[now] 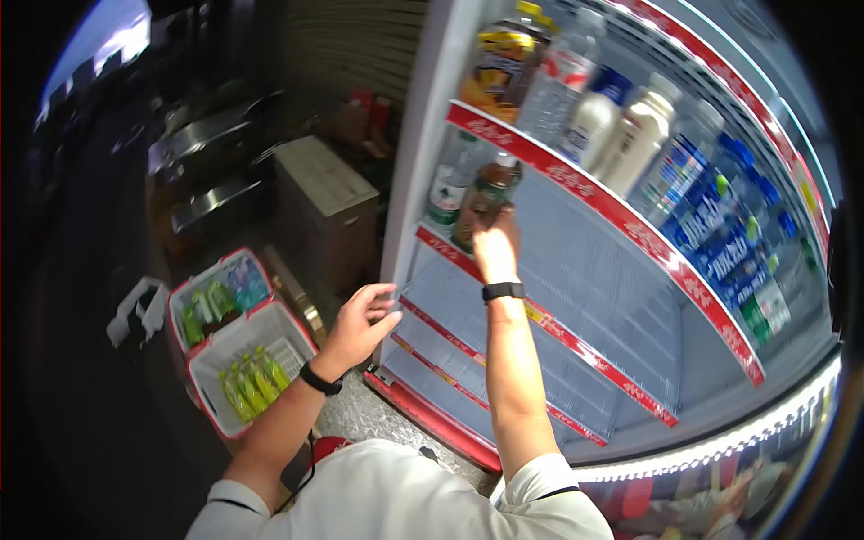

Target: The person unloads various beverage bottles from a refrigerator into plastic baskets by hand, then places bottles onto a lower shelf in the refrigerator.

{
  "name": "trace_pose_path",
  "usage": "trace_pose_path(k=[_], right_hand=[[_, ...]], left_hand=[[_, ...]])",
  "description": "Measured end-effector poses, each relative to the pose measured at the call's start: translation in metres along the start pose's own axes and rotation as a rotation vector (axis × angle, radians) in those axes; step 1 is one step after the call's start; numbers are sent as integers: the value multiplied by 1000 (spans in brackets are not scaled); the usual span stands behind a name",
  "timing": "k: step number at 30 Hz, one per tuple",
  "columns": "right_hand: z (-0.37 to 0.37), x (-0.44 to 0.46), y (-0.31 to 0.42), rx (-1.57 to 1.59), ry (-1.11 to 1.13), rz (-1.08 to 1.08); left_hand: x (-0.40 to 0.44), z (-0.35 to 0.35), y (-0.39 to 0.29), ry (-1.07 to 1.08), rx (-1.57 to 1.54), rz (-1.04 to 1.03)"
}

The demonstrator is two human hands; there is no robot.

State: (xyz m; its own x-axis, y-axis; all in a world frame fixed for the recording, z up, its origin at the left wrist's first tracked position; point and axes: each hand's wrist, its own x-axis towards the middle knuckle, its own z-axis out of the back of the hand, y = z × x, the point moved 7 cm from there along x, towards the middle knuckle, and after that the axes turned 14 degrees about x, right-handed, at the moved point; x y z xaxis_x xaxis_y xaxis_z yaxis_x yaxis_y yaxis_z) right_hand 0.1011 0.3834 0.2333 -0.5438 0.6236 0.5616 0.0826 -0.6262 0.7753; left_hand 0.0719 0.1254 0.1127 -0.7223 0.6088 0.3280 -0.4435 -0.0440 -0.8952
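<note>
My right hand reaches into an open drinks cooler and grips a dark brown drink bottle, upright on the second shelf near the left wall. Just left of it stands a clear bottle with a green-and-white label. My left hand hangs in the air outside the cooler's left edge, holding nothing, its fingers loosely bent and apart. Both wrists wear black bands. My fingers partly cover the brown bottle, and its label is not readable.
The top shelf's red price strip runs below a row of bottles, including a white milky bottle. On the floor at left are two open baskets; the nearer basket holds several yellow-green bottles. A cabinet stands behind.
</note>
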Motion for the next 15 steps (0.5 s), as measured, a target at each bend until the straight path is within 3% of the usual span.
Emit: trace_pose_path(k=[1,2,4,5,6,7,10,12,15], right_hand=[[-1,-1,-2,90,23,102],[0,-5,-6,-88,31,-51],[9,-27,42,32,-10,171],[13,-35,44,-126,-67,388],[14,-40,46,-12,3,296],[15,-46,50,97,52,313],[7,-73,89,504,173,315],[4,-88,98,535,194,276],[-18,-104,93,554,454,124]], left_hand=[[-3,-1,1,-27,-41,-20],[-5,1,-5,-41,-19,-36],[-10,8,-17,-108,42,-99],[-11,11,-23,-152,31,-149],[-12,16,-33,-222,65,-218],[-16,26,-52,-337,294,-360],[-19,28,-80,-440,319,-385],[-22,30,-97,-485,291,-441],[-33,40,-105,-543,208,-470]])
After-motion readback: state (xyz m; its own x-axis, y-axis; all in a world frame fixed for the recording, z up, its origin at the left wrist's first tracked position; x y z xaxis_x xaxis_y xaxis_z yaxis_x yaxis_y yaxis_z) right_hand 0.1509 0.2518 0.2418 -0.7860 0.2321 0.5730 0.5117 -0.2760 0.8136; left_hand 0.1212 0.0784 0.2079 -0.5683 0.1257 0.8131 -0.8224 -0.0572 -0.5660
